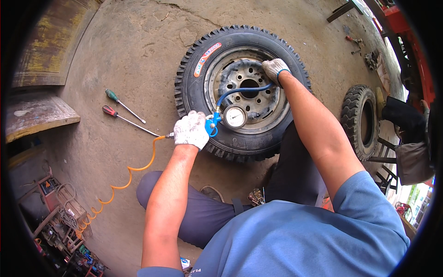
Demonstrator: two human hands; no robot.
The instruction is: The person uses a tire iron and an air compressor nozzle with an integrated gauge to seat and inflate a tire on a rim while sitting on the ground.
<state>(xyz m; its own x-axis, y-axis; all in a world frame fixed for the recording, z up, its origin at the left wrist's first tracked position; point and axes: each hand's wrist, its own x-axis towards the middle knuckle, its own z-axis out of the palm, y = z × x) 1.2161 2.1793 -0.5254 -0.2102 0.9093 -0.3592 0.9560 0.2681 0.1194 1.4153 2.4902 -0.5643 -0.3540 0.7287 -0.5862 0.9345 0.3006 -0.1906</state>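
Observation:
A black tyre with a chunky tread lies flat on the floor, mounted on a worn steel wheel rim. My left hand, in a whitish knit glove, is closed round the handle of a blue tyre inflator. Its round white dial gauge sits over the rim's near edge. A short blue hose curves from the inflator across the hub hole. My gloved right hand grips this hose's far end at the rim's right side; the fitting is hidden. An orange coiled air hose joins the inflator behind my left hand.
Two screwdrivers, one green-handled and one red-handled, lie left of the tyre. Another tyre stands at right, near a person's dark boot or trouser leg. A wooden bench and a machine with cables are at left.

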